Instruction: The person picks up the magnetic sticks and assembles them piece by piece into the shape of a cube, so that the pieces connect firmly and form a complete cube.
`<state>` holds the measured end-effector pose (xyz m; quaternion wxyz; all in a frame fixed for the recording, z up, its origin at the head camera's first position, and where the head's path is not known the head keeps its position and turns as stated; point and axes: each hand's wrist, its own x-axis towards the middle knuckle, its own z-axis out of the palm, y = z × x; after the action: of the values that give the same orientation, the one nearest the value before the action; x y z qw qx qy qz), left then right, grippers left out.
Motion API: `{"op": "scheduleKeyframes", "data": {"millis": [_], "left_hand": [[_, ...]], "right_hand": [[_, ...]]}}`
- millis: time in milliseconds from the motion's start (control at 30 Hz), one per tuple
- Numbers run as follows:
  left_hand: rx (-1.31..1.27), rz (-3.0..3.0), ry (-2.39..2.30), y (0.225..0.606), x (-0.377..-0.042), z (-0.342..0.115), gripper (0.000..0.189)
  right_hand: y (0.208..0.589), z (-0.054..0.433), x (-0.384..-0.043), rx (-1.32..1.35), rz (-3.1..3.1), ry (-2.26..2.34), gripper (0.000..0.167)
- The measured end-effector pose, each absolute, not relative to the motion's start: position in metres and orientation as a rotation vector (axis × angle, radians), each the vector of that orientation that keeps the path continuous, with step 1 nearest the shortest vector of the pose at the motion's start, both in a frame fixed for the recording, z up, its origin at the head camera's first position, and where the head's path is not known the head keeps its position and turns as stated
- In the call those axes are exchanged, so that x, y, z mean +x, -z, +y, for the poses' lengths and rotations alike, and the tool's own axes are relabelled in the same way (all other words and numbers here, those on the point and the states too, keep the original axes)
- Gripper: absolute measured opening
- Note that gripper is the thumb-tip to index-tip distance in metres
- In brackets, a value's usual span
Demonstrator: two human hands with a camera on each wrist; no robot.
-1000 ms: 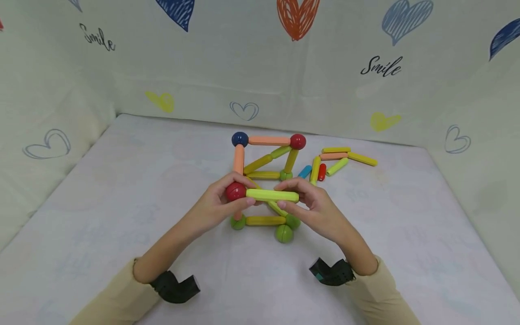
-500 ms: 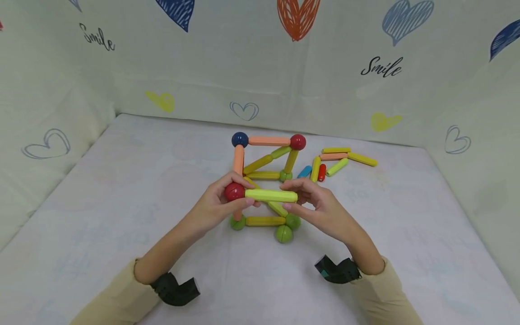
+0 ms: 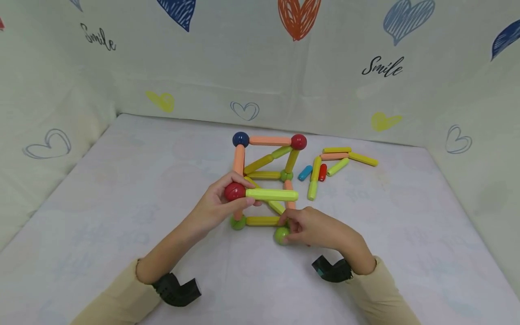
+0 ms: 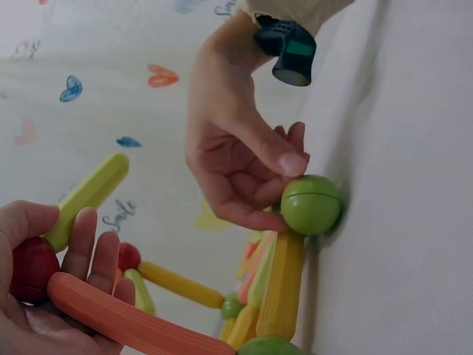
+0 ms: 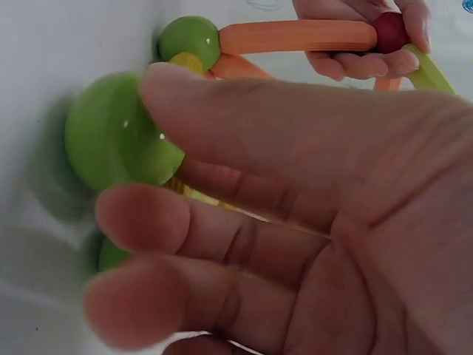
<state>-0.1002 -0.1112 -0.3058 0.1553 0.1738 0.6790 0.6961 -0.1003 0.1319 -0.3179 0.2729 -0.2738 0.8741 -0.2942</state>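
My left hand (image 3: 215, 201) grips a red ball (image 3: 234, 192) with a lime stick (image 3: 272, 195) sticking out to the right. In the left wrist view an orange stick (image 4: 140, 318) also runs down from that red ball. Lower down, my right hand (image 3: 321, 228) pinches a loose-looking green ball (image 3: 281, 236) between thumb and forefinger. Behind it, the right fingers hide another green ball of the frame. The frame of magnetic sticks and balls has a green ball (image 3: 238, 222) at its near left corner and a yellow stick (image 3: 262, 221) along the front.
At the frame's far side are a blue ball (image 3: 241, 139), an orange stick (image 3: 270, 141) and a red ball (image 3: 299, 142). Right of it lie several loose sticks, including a blue one (image 3: 305, 173), a red one (image 3: 322, 172) and a yellow one (image 3: 363, 159).
My right hand has left the lime stick's free end and come down to the front green ball, which has shifted slightly. The left hand stays where it was with the red ball.
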Motion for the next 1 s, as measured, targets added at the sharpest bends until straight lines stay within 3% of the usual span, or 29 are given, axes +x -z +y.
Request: {"op": "scheduleKeyframes", "data": {"millis": [233, 600, 1000], "left_hand": [[0.515, 1.951, -2.004, 0.306, -0.1, -0.111, 0.028], [0.522, 1.935, -2.004, 0.307, -0.1, -0.111, 0.028], [0.514, 1.945, -2.006, 0.308, -0.1, -0.111, 0.029]], "right_hand": [[0.32, 0.126, -0.096, -0.656, 2.333, 0.74, 0.03], [0.326, 0.121, -0.096, -0.763, 2.338, 0.751, 0.032], [0.305, 0.151, -0.104, -0.764, 2.496, 1.055, 0.036]]}}
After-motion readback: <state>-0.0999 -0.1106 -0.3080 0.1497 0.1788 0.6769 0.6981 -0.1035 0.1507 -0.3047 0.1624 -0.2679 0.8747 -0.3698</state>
